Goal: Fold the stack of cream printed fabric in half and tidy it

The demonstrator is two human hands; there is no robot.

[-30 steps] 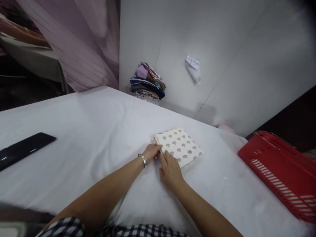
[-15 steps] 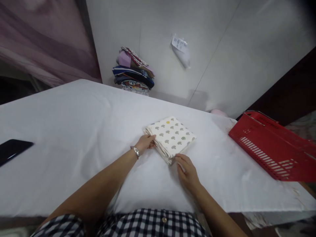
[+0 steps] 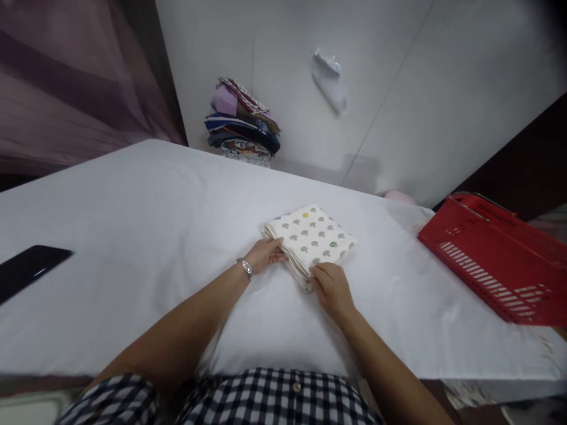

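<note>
Folded cloth [image 3: 312, 239] lies mid-counter [image 3: 133, 212]. Left hand [image 3: 264, 255] pinches its near-left edge, right hand [image 3: 331, 288] curls on the near corner. Best to square the layered edges with both hands level, pressing flat, no dragging. Red basket [image 3: 496, 260] well apart.

The red basket [image 3: 496, 260] at the right runs past the picture's right edge, so its far end and inside are not shown. The black flat object [image 3: 31, 268] at the left is cut by the left edge; what it is cannot be told. The folded cloth [image 3: 312, 236] has its near corner hidden under the right hand [image 3: 332, 286], and the left hand [image 3: 266, 254] has its fingertips tucked out of sight at the cloth's left edge. The prints in the fabric pile [image 3: 243, 127] against the far wall are too small to read.
</note>
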